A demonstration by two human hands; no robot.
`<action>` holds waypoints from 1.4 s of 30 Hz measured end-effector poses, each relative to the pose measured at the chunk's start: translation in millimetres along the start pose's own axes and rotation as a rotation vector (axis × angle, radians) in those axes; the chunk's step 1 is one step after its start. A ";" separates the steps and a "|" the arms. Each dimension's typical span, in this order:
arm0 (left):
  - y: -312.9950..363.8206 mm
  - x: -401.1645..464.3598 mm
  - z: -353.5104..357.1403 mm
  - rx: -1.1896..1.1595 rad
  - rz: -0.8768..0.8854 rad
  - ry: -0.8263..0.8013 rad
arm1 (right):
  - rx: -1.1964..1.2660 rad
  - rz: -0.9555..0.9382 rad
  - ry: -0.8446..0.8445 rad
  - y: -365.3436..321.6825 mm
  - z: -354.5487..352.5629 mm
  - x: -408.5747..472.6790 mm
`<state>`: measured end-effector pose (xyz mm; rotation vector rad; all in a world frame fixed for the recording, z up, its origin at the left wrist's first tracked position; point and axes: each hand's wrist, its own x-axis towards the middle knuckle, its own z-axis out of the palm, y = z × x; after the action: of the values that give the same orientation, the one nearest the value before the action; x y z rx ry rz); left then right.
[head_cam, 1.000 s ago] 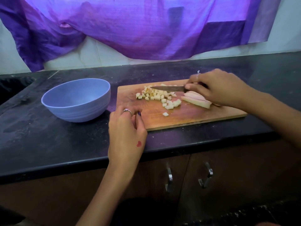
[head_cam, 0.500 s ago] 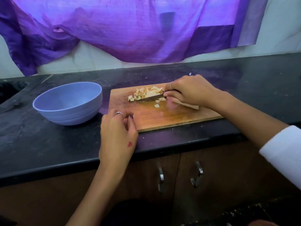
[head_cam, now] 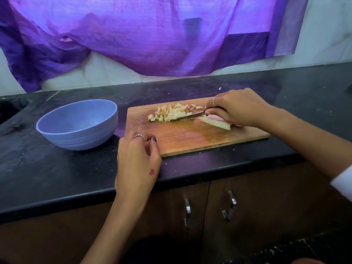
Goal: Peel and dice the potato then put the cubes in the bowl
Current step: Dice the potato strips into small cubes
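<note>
A wooden cutting board [head_cam: 190, 138] lies on the black counter. A heap of pale potato cubes [head_cam: 169, 113] sits on its far left part. My right hand [head_cam: 236, 107] grips a knife [head_cam: 188, 116] whose blade lies flat against the heap's near side. Uncut potato slices [head_cam: 215, 122] lie under that hand. My left hand [head_cam: 137, 159] rests at the board's near left corner, fingers loosely curled on the edge. The blue bowl [head_cam: 76, 124] stands empty left of the board.
The black counter [head_cam: 47, 168] runs along the wall, with a sink recess [head_cam: 9, 109] at the far left. A purple cloth [head_cam: 152, 35] hangs over the tiled wall behind. Cabinet doors with metal handles [head_cam: 230, 204] are below the counter edge.
The knife has swept the scattered cubes into one heap toward the board's far left. My right hand drew back a little to the right. My left hand stayed at the board's corner.
</note>
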<state>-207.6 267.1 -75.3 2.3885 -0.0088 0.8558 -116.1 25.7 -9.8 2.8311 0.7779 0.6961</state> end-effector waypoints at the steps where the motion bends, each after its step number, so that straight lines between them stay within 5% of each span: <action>1: -0.3 -0.4 0.3 -0.001 -0.001 -0.005 | 0.012 0.015 0.002 -1.2 -1.1 4.5; 12: 2.4 0.5 2.7 0.033 0.040 -0.066 | 0.151 0.111 0.027 -17.0 -16.6 -6.5; 18: 19.7 6.5 3.3 0.153 0.096 -0.157 | 0.739 0.328 0.230 -7.5 -10.9 -11.5; 22: 59.4 19.1 21.1 0.112 0.264 -0.365 | 0.975 0.398 0.354 -10.5 9.9 -21.4; 27: 91.1 34.2 58.9 0.099 0.500 -0.483 | 1.066 0.480 0.558 -15.2 32.5 -28.2; 36: 114.5 26.5 80.2 0.195 0.433 -0.294 | 1.146 0.549 0.677 -5.6 43.5 -27.5; 42: 122.1 42.2 81.1 0.280 0.450 -0.374 | 1.069 0.555 0.703 -9.7 38.8 -30.8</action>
<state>-151.5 130.9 -35.6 2.8337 -0.6321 0.6154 -126.0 18.4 -58.8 3.8420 0.4745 1.9168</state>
